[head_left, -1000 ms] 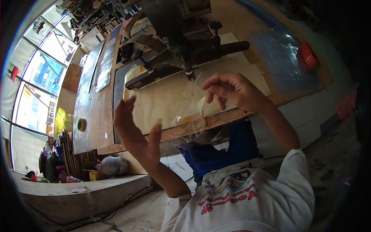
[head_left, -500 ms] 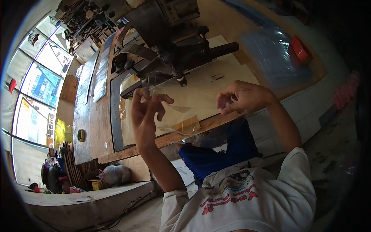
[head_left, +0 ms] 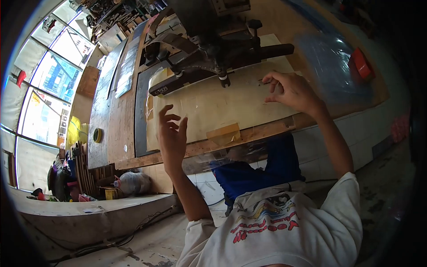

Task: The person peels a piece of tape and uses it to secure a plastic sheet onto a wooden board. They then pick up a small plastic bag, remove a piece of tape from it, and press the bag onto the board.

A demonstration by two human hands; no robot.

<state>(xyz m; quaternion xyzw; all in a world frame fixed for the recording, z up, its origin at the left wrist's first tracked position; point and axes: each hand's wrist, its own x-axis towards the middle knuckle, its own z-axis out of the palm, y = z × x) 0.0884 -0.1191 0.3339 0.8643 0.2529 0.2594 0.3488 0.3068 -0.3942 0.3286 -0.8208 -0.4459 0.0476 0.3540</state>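
My left hand (head_left: 172, 140) is raised over the near left part of a cream sheet (head_left: 195, 111), its fingers bent and apart with nothing visible between them. Above the sheet's right side, my right hand (head_left: 293, 92) has its fingers curled and the thumb held away from them; it too looks free. Clear plastic film (head_left: 222, 156) hangs at the table's front edge, above my lap. A brown tape-like patch (head_left: 224, 135) lies at the sheet's near edge. Beyond my hands stands a dark machine (head_left: 213, 49) with a long bar across the sheet.
The wooden table (head_left: 118, 142) carries a tape roll (head_left: 97, 135) at left. Shiny plastic sheeting (head_left: 329, 66) and a red object (head_left: 361, 64) lie at right. Boards and bags (head_left: 133, 183) stand below the table's left end.
Both hands have moved apart, the right one up and rightward. The clear film that was between them is now lower, at the table edge. The camera view has shifted slightly.
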